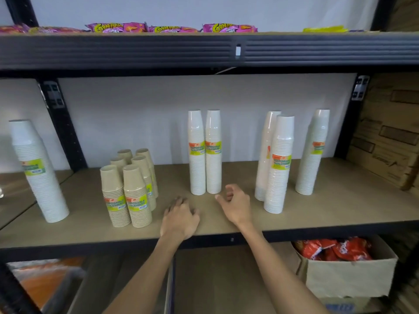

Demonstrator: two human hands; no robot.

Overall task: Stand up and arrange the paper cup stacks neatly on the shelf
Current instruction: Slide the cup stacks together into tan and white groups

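Several wrapped stacks of paper cups stand upright on the brown shelf board (pixel 328 207). One tall white stack (pixel 38 171) is at the far left. A cluster of short tan stacks (pixel 130 186) stands left of centre. Two white stacks (pixel 205 152) stand side by side in the middle. Three more white stacks (pixel 278 164) stand on the right, the farthest (pixel 314 152) apart from the other two. My left hand (pixel 180 217) hovers low over the board, fingers loosely curled, holding nothing. My right hand (pixel 235 203) is held just in front of the middle pair, fingers relaxed and apart.
The upper shelf (pixel 204 51) carries pink snack packets (pixel 229 27). Black uprights (pixel 61 123) frame the bay. A cardboard box of red snack bags (pixel 344 266) sits below on the right. Brown cartons (pixel 390 137) line the right side.
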